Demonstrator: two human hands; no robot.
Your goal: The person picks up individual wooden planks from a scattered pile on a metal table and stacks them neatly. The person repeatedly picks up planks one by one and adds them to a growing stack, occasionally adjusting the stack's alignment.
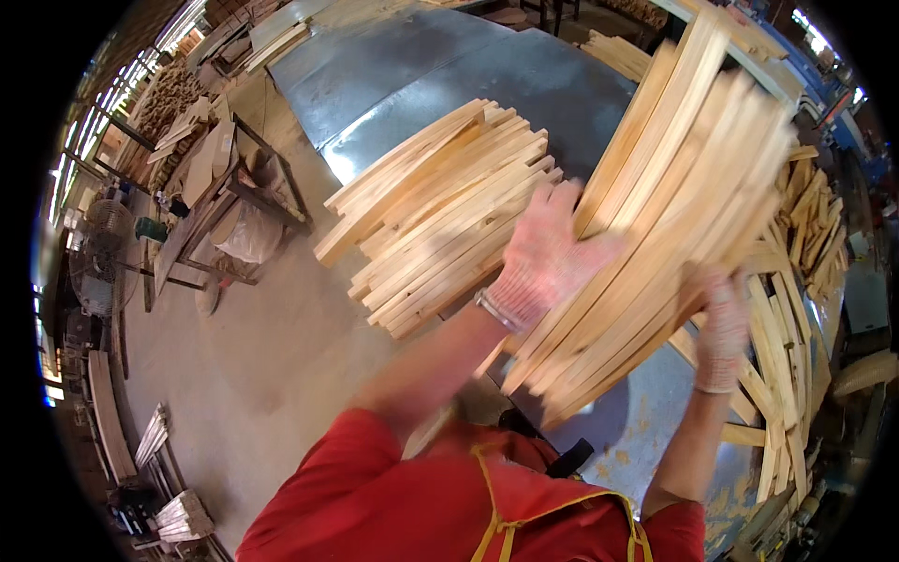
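A broad bundle of long pale wooden strips [646, 234] is held slantwise in front of me, over the metal-topped table. My left hand [552, 248], in a pinkish-white knit glove, grips the bundle's left edge, its thumb lying across the strips. At the right edge my gloved right hand [723, 323] is closed round the side of the bundle; motion smears it and hides part of its fingers. The strips' far right end is blurred too. Just left of my left hand, a second stack of similar strips [445, 211] lies with uneven ends.
The grey metal tabletop [403, 61] stretches away beyond the stack. Loose curved wooden pieces [782, 347] are heaped at the right. On the left stand a low workbench [211, 178] with a plastic bag under it and a fan [103, 225]. More timber lies along the left wall.
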